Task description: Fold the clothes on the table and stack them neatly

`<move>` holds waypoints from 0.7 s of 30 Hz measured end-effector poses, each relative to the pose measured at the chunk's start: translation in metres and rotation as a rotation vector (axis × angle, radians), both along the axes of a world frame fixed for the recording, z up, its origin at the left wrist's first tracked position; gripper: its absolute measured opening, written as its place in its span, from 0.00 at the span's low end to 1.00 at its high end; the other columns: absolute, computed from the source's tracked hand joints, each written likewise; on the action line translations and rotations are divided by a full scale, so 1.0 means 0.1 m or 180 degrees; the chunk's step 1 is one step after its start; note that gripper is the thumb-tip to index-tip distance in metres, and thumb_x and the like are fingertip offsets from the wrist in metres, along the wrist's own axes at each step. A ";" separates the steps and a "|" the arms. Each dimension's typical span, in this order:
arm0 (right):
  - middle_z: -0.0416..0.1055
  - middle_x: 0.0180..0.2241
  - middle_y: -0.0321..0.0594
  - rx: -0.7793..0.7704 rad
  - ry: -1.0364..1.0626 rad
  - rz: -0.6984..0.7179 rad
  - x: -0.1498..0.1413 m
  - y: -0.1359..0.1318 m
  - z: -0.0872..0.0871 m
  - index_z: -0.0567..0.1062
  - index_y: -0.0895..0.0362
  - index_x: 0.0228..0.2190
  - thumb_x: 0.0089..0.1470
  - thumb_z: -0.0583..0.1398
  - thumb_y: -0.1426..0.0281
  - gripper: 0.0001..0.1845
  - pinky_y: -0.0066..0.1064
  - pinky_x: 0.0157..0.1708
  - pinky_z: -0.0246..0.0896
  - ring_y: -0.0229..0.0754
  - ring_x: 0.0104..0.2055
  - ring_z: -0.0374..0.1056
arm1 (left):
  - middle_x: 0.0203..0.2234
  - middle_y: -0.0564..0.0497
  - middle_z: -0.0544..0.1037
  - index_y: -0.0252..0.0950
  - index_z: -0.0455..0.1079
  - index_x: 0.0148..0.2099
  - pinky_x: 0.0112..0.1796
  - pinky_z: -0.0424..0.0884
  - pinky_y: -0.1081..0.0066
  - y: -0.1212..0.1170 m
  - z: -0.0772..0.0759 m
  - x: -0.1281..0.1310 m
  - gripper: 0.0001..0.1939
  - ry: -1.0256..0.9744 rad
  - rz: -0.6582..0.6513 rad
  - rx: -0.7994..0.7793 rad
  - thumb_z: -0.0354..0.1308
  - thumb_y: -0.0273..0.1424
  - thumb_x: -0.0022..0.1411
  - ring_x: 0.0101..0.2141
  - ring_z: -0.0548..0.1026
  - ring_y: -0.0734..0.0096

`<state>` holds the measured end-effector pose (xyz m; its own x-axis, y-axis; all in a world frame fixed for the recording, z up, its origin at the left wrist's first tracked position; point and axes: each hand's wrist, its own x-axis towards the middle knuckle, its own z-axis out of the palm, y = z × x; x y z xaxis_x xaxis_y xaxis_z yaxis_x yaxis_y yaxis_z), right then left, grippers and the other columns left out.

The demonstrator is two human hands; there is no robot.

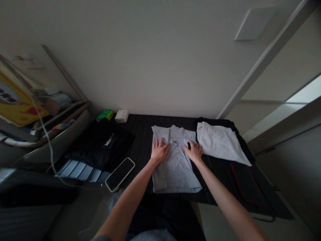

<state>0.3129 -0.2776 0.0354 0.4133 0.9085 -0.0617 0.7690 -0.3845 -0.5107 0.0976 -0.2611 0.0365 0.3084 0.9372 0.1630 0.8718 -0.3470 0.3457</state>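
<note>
A light grey T-shirt (pixel 175 167) with a small dark print on its chest lies on the black slatted table (pixel 142 134), its left side folded inward. My left hand (pixel 159 152) rests on that folded side, fingers spread and pressed flat. At the shirt's right edge is my right hand (pixel 194 152), thumb on the cloth and fingers apart around the sleeve area. Whether a bit of cloth sits under its fingers is hard to see. A folded white garment (pixel 220 139) lies just right of my right hand, on top of a dark cloth (pixel 247 149).
Left of the shirt are a phone (pixel 120 174), black clothing (pixel 100 144) with white lettering, a white box (pixel 122 115) and a green packet (pixel 105 114). A white cable (pixel 48 144) hangs at the far left. The wall (pixel 160 67) rises behind the table.
</note>
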 end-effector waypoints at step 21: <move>0.53 0.65 0.45 0.0319 -0.0009 0.2304 -1.20 0.43 0.10 0.61 0.59 0.61 0.63 0.45 0.62 0.28 0.44 0.62 0.44 0.47 0.67 0.47 | 0.68 0.47 0.49 0.36 0.40 0.70 0.63 0.48 0.61 0.03 -0.03 -0.18 0.31 -0.1142 0.0465 0.0085 0.38 0.29 0.67 0.66 0.49 0.70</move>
<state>0.1926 -0.2350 0.0457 -0.2930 0.9554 0.0363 0.8142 0.2692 -0.5145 0.0794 -0.2581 0.0334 0.0908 0.9610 0.2612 0.7380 -0.2411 0.6303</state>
